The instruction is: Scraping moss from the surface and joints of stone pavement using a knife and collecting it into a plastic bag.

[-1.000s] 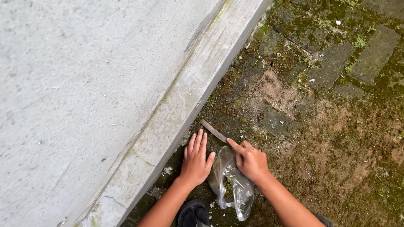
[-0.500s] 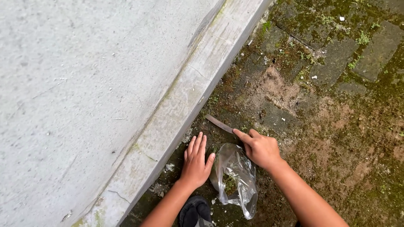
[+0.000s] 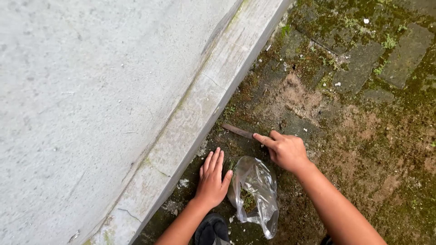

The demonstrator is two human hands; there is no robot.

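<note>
1. Head view, right hand point(image 3: 287, 152): clenched around the near end of a narrow brown blade point(image 3: 238, 131), with the index finger laid straight along its back. The handle is hidden in the fist, so I cannot tell what kind of tool it is.
2. Head view, brown blade: it lies low and nearly flat to the ground. Its tip points at the foot of the concrete kerb point(image 3: 200, 113), in the dark, damp seam where the kerb meets the ground.
3. Head view, left hand point(image 3: 212, 179): released and holding nothing. It lies palm down with the fingers spread on the ground just beside the kerb base, and the thumb is close to the bag.
4. Head view, clear plastic bag point(image 3: 255, 193): crumpled on the ground between the two forearms, with its mouth towards the hands. A few green and brown scraps show inside.
5. Head view, surroundings: a pale concrete slab point(image 3: 91, 90) lies beyond the kerb. There are moss-covered paving stones point(image 3: 399, 59), a scraped patch of bare soil point(image 3: 295, 95), and a dark shoe point(image 3: 211, 231) at the bottom edge.
6. Step in hand, as a judgement: moss and weed growth is being scraped out along the kerb line, with the loosened matter collected in the bag. The stroke looks set at the seam and not yet drawn.
7. Next move, as a judgement: it calls for a shallow blade angle, firm pressure through the index finger, and the left fingers kept clear of the blade's path. The bag should stay near enough to take the scrapings.
</note>
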